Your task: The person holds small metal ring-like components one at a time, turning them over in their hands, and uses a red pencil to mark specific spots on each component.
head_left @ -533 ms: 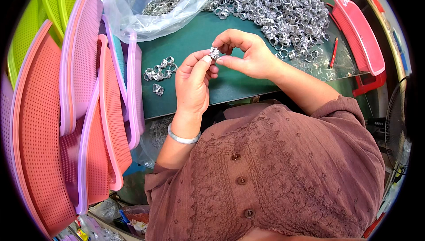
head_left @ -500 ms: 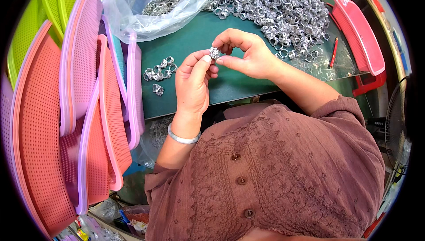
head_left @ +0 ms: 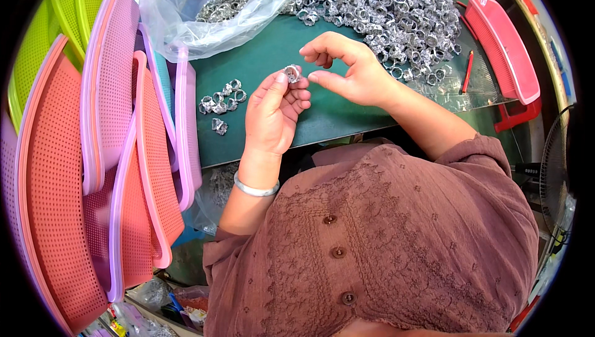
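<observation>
My left hand point(head_left: 273, 111) pinches a small silver ring point(head_left: 291, 74) between thumb and fingertips above the green table top point(head_left: 266, 58). My right hand point(head_left: 347, 70) hovers just to the right of the ring, fingers curled, its thumb tip close to the ring but not clearly gripping it. A silver bangle point(head_left: 253, 188) sits on my left wrist. A small group of similar rings point(head_left: 221, 101) lies on the table left of my left hand. A big heap of silver rings point(head_left: 378, 15) covers the far side of the table.
A clear plastic bag point(head_left: 217, 8) with more rings lies at the far left. Stacked perforated plastic trays point(head_left: 105, 151), pink, salmon and green, stand along the left. A red tray point(head_left: 502, 52) and a red pen point(head_left: 468, 70) are on the right, with a fan point(head_left: 555, 176) at the edge.
My right hand has drawn slightly away from the ring, which stays held in my left fingers. Little else has shifted.
</observation>
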The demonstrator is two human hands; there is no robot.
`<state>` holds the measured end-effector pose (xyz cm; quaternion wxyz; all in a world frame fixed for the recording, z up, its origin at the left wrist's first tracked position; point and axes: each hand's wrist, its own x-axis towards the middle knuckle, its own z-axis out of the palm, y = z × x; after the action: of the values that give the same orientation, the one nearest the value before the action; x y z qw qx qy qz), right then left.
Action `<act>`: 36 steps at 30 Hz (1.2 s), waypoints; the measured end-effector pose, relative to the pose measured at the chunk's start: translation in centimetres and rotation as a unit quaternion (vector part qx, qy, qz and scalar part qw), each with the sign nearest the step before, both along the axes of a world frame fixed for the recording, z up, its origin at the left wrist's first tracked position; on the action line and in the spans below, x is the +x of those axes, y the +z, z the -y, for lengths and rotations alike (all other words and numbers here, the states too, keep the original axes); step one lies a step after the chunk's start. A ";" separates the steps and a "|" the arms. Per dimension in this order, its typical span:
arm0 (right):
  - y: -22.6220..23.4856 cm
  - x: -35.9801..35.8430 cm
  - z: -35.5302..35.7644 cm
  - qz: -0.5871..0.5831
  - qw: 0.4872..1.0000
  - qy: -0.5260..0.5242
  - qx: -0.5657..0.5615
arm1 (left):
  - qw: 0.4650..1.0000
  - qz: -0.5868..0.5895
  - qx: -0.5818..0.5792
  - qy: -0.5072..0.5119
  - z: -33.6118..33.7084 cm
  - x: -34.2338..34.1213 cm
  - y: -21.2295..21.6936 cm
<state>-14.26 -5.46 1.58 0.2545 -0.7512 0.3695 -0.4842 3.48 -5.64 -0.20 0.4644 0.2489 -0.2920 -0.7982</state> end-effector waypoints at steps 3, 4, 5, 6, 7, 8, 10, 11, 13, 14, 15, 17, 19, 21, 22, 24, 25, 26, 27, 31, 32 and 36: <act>-0.2 -0.5 0.1 0.004 1.000 -0.020 0.002 | 1.000 -0.019 0.001 -0.024 0.1 0.2 -0.3; -0.3 -0.7 0.2 0.005 1.000 -0.027 -0.001 | 0.999 -0.021 0.002 -0.025 0.2 0.2 -0.3; -0.4 -0.8 0.2 0.009 1.000 -0.026 0.001 | 0.999 -0.023 0.002 -0.027 0.2 0.3 -0.4; -0.4 -1.1 0.2 0.012 1.000 -0.026 0.003 | 0.999 -0.026 0.003 -0.029 0.2 0.2 -0.4; -0.4 -1.3 0.2 0.016 1.000 -0.026 0.005 | 0.999 -0.025 0.003 -0.029 0.2 0.2 -0.4; -0.3 -1.6 0.2 0.011 0.999 -0.032 0.014 | 0.999 -0.023 0.003 -0.029 0.3 0.2 -0.5; -0.1 -2.2 0.1 0.000 0.999 -0.043 0.033 | 0.999 -0.024 0.003 -0.030 0.2 0.2 -0.4; -0.1 -2.5 0.1 -0.004 0.998 -0.048 0.035 | 0.999 -0.025 0.003 -0.032 0.2 0.2 -0.4; -0.1 -3.3 0.2 -0.027 0.997 -0.067 0.024 | 0.999 -0.026 0.002 -0.035 0.2 0.2 -0.4; 0.0 -3.7 0.3 -0.039 0.996 -0.077 0.018 | 0.999 -0.027 0.002 -0.036 0.3 0.1 -0.4; 0.1 -4.2 0.2 -0.047 0.995 -0.091 0.017 | 0.999 -0.027 0.002 -0.037 0.3 0.1 -0.4; 0.2 -5.1 0.5 -0.069 0.991 -0.118 0.005 | 0.999 -0.023 0.000 -0.036 0.2 0.1 -0.4; 0.3 -6.0 0.8 -0.096 0.984 -0.150 -0.003 | 0.999 -0.023 -0.002 -0.037 0.3 0.0 -0.5; 0.3 -6.8 1.2 -0.173 0.963 -0.187 -0.094 | 0.999 -0.027 -0.006 -0.039 0.4 0.1 -0.7; 0.3 -7.1 1.2 -0.210 0.946 -0.204 -0.138 | 0.999 -0.024 0.000 -0.034 0.3 0.1 -0.6; 0.3 -7.7 1.2 -0.280 0.929 -0.208 -0.123 | 1.000 -0.018 0.011 -0.022 0.3 -0.1 -0.3; 0.4 -8.0 1.2 -0.324 0.915 -0.204 -0.124 | 1.000 -0.016 0.017 -0.018 0.3 -0.2 -0.2; 0.4 -8.2 1.1 -0.368 0.900 -0.199 -0.125 | 1.000 -0.014 0.022 -0.015 0.2 -0.2 -0.1; 0.4 -8.3 1.0 -0.395 0.890 -0.198 -0.109 | 0.999 -0.012 0.028 -0.011 0.2 -0.3 -0.1; 0.4 -8.6 0.6 -0.458 0.860 -0.192 -0.118 | 1.000 -0.010 0.023 -0.008 0.4 -0.3 -0.6; 0.6 -8.6 0.5 -0.461 0.860 -0.188 -0.108 | 1.000 -0.014 0.021 -0.016 0.5 -0.1 -0.8; 1.5 -8.7 -0.7 -0.443 0.890 -0.080 -0.078 | 0.999 -0.028 0.015 -0.026 0.7 0.1 -1.3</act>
<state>-22.98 -4.71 3.04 -0.0347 -0.8729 0.4640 -0.1471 3.63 -6.34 -1.53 0.4480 0.2261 -0.2736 -0.8206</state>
